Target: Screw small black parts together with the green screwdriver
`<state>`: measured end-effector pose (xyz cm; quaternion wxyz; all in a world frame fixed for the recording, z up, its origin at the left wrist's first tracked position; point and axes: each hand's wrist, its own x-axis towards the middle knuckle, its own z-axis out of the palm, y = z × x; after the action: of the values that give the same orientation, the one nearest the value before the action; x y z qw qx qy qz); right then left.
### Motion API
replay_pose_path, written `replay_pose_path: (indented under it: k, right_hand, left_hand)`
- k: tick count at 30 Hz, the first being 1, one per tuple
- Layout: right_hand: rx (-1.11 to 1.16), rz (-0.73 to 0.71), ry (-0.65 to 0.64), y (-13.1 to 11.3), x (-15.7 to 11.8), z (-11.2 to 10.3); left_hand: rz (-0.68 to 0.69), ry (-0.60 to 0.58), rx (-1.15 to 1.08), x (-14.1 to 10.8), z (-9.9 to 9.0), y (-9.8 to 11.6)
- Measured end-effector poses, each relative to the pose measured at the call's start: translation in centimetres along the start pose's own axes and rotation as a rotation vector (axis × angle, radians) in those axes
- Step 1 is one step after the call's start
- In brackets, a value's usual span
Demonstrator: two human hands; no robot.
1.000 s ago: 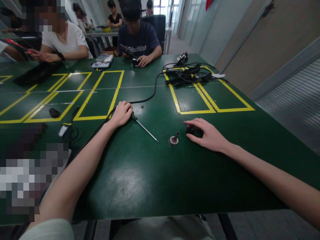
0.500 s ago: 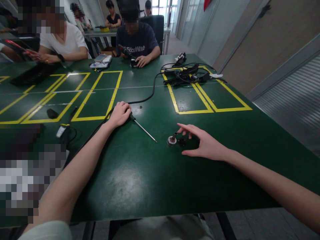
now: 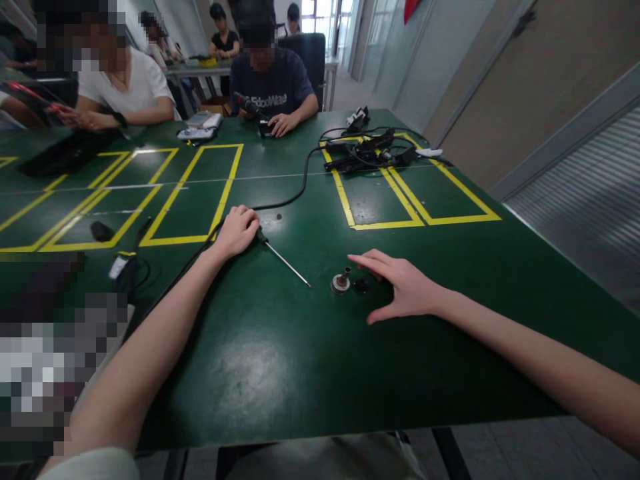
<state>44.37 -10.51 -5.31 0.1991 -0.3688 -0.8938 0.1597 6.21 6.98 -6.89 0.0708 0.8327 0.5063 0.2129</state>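
Observation:
My left hand (image 3: 237, 231) is closed over the handle of a screwdriver (image 3: 287, 261), which lies on the green table with its long metal shaft slanting toward the middle. My right hand (image 3: 397, 285) is open, thumb and fingers apart, just right of two small parts. One is a round metal piece with a short upright stem (image 3: 341, 283). Beside it sits a small black round part (image 3: 361, 285), between the spread thumb and fingers; whether a finger touches it I cannot tell.
Yellow tape rectangles mark the green table (image 3: 280, 373). Tangled black cables and devices (image 3: 373, 150) lie at the back right. One black cable (image 3: 295, 198) runs toward my left arm. A black cable with a white tag (image 3: 119, 267) lies at left. Co-workers (image 3: 273, 87) sit across the table.
My right hand has shifted slightly, its thumb and fingers a little wider apart around the black part. My left hand stays on the screwdriver. The view has moved a little.

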Motion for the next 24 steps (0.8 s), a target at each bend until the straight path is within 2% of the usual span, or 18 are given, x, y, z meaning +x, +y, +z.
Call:
replay_pose_path:
  k: [6, 12, 17, 24]
  right_hand:
    - [-0.019, -0.151, 0.003, -0.9, 4.0, 2.0]
    - [0.033, -0.086, 0.014, -1.0, 4.5, 2.1]
    - [-0.003, 0.077, 0.076, 1.2, 3.0, 0.0]
    - [-0.204, 0.501, 0.332, 8.5, -1.4, -4.4]
  left_hand:
    - [-0.012, -0.009, 0.012, -0.1, -0.2, 0.0]
    - [-0.006, 0.004, -0.013, -0.1, -0.3, 0.0]
    - [0.000, 0.006, -0.010, -0.1, -0.1, 0.0]
    - [0.004, -0.004, -0.002, -0.1, -0.2, 0.2]
